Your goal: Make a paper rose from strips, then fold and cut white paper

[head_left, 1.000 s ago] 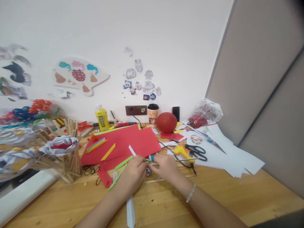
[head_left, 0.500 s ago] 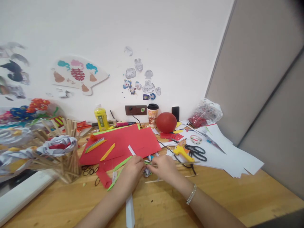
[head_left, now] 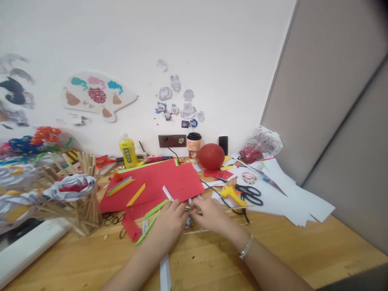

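My left hand is closed, its fingertips at a small crumpled white-and-dark piece in the gap between the hands. Facing it, my right hand is pinched at the same spot; the fingers hide most of what they grip. A thin wooden stick extends to the right from behind the right hand. Under my left forearm runs a white paper strip, and green paper strips lie beside the left hand. Another thin stick rests on the table just below the right hand.
Red paper sheets lie behind the hands. To the right are a yellow glue gun, black-handled scissors, a red balloon and white paper. A bundle of wooden sticks stands left. A lidded cup and yellow bottle stand at the wall.
The fingers of both hands have shifted slightly around the small piece, and more of it shows between them. The stick by the right hand sticks out slightly less far. The view has moved a little.
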### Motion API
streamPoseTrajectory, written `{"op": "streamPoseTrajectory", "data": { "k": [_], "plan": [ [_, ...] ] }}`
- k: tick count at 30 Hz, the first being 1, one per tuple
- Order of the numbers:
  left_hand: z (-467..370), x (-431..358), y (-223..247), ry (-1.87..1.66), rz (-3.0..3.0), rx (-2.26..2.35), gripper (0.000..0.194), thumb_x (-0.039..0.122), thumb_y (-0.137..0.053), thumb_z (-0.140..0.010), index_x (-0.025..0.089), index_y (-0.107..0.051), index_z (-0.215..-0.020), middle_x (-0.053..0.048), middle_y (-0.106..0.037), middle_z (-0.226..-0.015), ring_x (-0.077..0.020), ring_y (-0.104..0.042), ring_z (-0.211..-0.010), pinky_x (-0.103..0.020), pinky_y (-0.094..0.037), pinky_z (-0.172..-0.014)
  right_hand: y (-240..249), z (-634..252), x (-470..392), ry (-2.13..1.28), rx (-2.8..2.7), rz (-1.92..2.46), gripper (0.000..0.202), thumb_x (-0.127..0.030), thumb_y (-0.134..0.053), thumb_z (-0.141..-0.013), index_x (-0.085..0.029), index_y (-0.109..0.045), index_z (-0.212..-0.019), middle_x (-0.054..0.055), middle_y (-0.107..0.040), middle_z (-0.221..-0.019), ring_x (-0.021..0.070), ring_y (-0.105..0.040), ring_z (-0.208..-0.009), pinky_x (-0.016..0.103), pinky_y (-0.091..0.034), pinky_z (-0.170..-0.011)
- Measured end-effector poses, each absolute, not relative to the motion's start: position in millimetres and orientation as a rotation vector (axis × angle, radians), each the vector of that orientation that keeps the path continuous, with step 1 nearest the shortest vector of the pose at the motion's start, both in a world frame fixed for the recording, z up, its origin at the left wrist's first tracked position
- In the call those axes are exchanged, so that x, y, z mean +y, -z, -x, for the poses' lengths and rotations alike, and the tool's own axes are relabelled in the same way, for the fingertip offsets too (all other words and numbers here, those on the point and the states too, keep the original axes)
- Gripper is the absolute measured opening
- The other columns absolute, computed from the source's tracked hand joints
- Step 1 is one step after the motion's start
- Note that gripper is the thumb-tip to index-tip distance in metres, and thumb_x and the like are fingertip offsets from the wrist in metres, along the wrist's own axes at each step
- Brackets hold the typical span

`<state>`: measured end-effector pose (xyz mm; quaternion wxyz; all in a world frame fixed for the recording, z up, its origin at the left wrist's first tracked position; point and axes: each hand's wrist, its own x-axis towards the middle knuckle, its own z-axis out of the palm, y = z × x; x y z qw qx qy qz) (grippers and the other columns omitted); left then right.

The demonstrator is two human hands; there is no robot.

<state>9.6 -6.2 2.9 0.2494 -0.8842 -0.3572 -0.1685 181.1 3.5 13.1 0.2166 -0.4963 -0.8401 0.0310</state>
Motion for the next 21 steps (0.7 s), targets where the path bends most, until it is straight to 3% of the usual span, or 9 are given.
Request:
{"op": "streamPoseTrajectory", "data": {
  "k": [13,16,21],
  "plan": [
    [-10.7,-6.4,-1.5,0.391,2.37,-0.949,0.014,0.005,-0.051,-0.078,0.017,-0.058,-0.076,-0.005,-0.056,-0.076,-0.023,-0.047,-0.073,-0.036,-0.036,-0.065,-13.8,-180.6,2.7,-0.046,-2.416,1.293,0.006,-0.027,-0.055,-0.082,-0.021,-0.057,-0.081,0.0,-0.068,-0.074,0.0135,-0.059,-0.063,0.024,-0.022,-0.049],
    [-10.8,-6.4,-2.8,0.385,2.357,-0.942,0.015,0.005,-0.051,-0.078,0.017,-0.058,-0.074,-0.005,-0.055,-0.073,-0.0229,-0.046,-0.071,-0.036,-0.035,-0.065,-15.6,-180.7,2.5,0.052,-2.477,1.298,0.012,-0.023,-0.052,-0.084,-0.02,-0.057,-0.074,0.001,-0.068,-0.074,0.0137,-0.059,-0.064,0.026,-0.021,-0.05],
    [-10.9,-6.0,-3.7,0.449,2.365,-0.942,0.017,0.006,-0.052,-0.079,0.017,-0.058,-0.068,-0.004,-0.054,-0.069,-0.0218,-0.046,-0.069,-0.035,-0.034,-0.064,-18.3,-181.0,0.1,0.122,-2.561,1.32,0.021,-0.025,-0.043,-0.09,-0.019,-0.059,-0.078,0.003,-0.068,-0.074,0.0139,-0.06,-0.061,0.027,-0.02,-0.051]
  ]
}}
